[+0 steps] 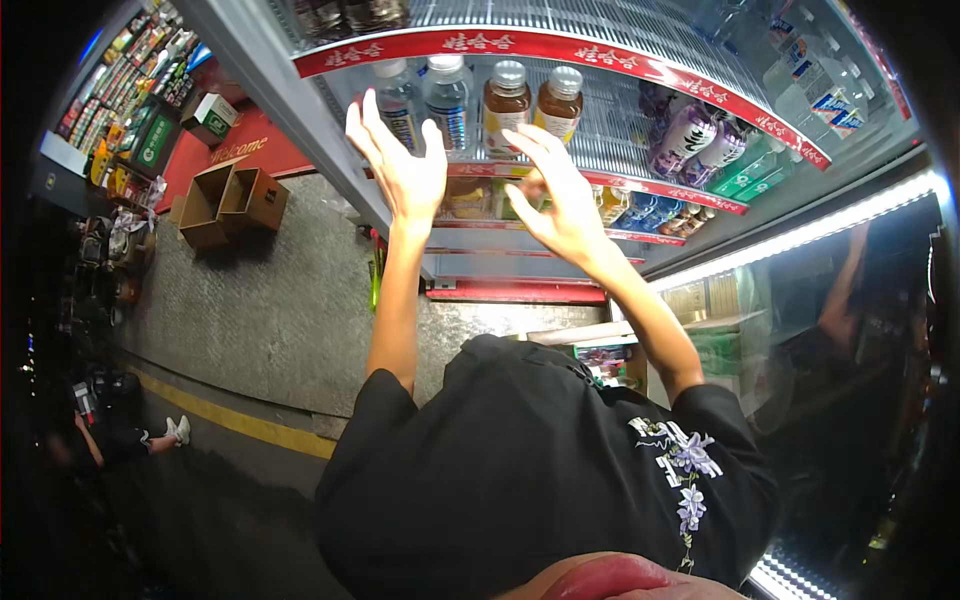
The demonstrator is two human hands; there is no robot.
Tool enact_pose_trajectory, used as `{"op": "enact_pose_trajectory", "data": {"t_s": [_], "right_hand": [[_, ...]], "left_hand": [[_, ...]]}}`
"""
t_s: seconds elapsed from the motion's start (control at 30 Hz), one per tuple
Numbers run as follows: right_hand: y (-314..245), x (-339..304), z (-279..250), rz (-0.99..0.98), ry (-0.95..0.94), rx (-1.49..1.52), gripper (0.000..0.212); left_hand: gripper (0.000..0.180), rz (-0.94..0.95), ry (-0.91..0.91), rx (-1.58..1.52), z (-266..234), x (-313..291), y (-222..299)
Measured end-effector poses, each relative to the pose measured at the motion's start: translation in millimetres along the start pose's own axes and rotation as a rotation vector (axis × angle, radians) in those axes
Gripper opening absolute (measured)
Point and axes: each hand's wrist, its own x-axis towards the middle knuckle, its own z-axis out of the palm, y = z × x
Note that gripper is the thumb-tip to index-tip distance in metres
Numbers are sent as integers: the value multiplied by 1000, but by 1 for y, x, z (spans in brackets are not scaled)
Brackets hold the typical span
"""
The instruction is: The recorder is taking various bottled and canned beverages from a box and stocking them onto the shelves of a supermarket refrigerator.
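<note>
Both arms are raised in front of an open drinks fridge. My left hand [408, 175] is open with its fingers apart, nearest to two clear bottles [447, 105] with pale caps and blue labels. My right hand [565, 205] is also open, its fingers spread and slightly bent. Behind its fingertips stand two brown drink bottles [507, 103] with silvery caps. Neither hand holds anything. The bottles stand upright on a wire shelf [615, 115], partly covered by my fingers.
Purple-labelled bottles [685, 140] and green bottles [750, 175] fill the shelf's right side. Red strips [470, 42] edge the shelves. The glass door [790, 320] stands open at right. Cardboard boxes [230, 205] sit on the floor at left. Another person's white shoes [178, 430] show farther left.
</note>
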Motion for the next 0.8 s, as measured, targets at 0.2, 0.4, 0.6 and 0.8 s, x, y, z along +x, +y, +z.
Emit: {"op": "enact_pose_trajectory", "data": {"t_s": [0.2, 0.4, 0.6, 0.8], "right_hand": [[2, 94, 57, 10, 12, -174, 73], [37, 86, 82, -55, 144, -440, 75], [20, 46, 86, -32, 317, -170, 77], [8, 10, 70, -62, 371, -112, 63]], "left_hand": [[107, -80, -254, -223, 23, 22, -53], [103, -279, -306, -221, 11, 27, -48], [82, -32, -207, -259, -20, -19, -53], [82, 263, -36, -359, -35, -35, -42]]}}
